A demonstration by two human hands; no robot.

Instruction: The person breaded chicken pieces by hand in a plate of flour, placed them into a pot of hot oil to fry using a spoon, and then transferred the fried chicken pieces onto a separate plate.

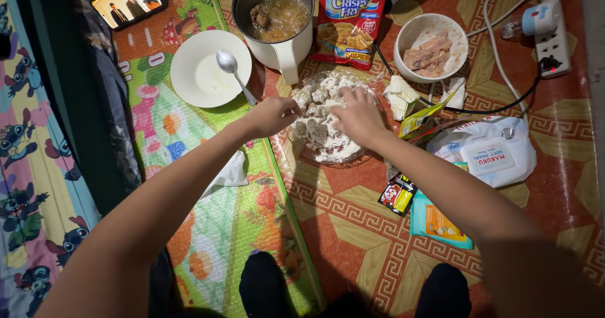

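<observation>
A clear plate (334, 160) of white flour holds several flour-coated meat pieces (315, 94). My left hand (272, 115) rests at the plate's left edge, fingers curled around one coated piece. My right hand (358, 113) presses down into the floured pieces, fingers spread and dusted white. Beyond the plate stands a white electric pot (277, 16) with pieces frying in bubbling oil. A white bowl (409, 38) of raw pale meat pieces sits at the upper right.
A white saucer (198, 72) with a spoon (234, 73) lies left of the pot. A red breading-mix pouch (346, 22), a power strip (551, 38) with cords, a wet-wipes pack (488, 151), small sachets (397, 195) and a phone (128, 2) surround the spot. My knees show at the bottom.
</observation>
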